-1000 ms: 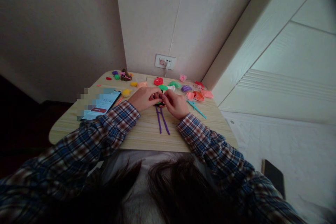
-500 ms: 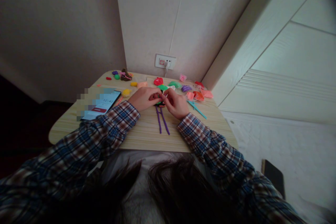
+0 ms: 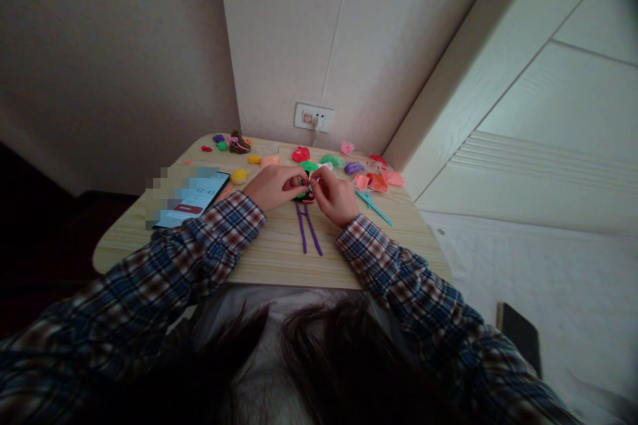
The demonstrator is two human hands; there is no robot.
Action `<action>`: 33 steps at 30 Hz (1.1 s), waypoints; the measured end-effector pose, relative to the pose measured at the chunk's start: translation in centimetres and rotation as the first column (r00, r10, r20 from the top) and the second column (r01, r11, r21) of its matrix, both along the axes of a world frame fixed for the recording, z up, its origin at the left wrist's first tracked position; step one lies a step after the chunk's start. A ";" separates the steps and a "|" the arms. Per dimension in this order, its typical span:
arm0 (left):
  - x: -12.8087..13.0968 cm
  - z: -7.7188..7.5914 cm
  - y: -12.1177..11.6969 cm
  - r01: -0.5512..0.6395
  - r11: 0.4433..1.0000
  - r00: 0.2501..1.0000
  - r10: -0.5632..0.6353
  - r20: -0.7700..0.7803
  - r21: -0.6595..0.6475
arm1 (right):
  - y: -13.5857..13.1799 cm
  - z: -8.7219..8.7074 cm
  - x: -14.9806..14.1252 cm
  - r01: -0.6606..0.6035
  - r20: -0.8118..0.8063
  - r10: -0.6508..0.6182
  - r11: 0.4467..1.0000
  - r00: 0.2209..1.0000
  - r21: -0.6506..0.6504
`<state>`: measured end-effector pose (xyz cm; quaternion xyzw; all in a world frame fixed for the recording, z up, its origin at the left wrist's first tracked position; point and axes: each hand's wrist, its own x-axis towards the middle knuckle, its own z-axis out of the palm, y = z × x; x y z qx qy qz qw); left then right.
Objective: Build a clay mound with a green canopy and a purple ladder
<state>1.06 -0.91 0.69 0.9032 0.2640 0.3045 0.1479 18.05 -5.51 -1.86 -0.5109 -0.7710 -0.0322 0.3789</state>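
My left hand [image 3: 275,186] and my right hand [image 3: 337,196] meet fingertip to fingertip over a small dark clay piece [image 3: 305,198] with green and pink bits. Both hands are closed in a pinch; whatever lies between the fingertips is too small to make out. Two thin purple clay strips [image 3: 312,232], joined by a short crosspiece, stretch from the dark piece toward me on the table. Just beyond my fingers lies a bright green lump [image 3: 309,166]. Part of the dark piece is hidden by my fingers.
A phone [image 3: 195,199] lies left on the wooden table [image 3: 269,259]. Yellow clay [image 3: 240,176], a brown clay model [image 3: 238,142], red clay [image 3: 301,154], purple clay [image 3: 353,168] and orange packets [image 3: 377,180] line the back. A turquoise tool [image 3: 375,207] is at right.
My fingertips have shifted slightly, with the right ones drawn a little back, so more of the dark piece shows. The purple strips and other things have stayed put.
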 end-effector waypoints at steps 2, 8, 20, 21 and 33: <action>0.0 0.0 0.0 -0.001 1.000 1.000 0.001 -0.002 0.001 | 0.0 0.0 0.0 -0.001 0.005 0.001 1.000 1.000 0.001; 0.0 0.0 0.0 0.001 1.000 1.000 -0.001 -0.002 -0.004 | 0.1 -0.1 0.0 -0.002 0.010 0.002 1.000 1.000 0.000; 0.0 0.0 -0.1 -0.001 1.000 1.000 0.000 -0.024 -0.020 | 0.1 -0.1 0.0 0.010 0.017 -0.010 1.000 1.000 -0.004; 0.0 0.0 -0.1 -0.002 1.000 1.000 0.002 -0.023 -0.019 | 0.1 -0.1 0.0 0.008 0.016 -0.008 1.000 1.000 -0.004; 0.0 0.0 -0.2 -0.006 1.000 1.000 0.006 -0.029 0.001 | -0.1 0.0 -0.1 0.001 0.009 -0.001 1.000 1.000 -0.013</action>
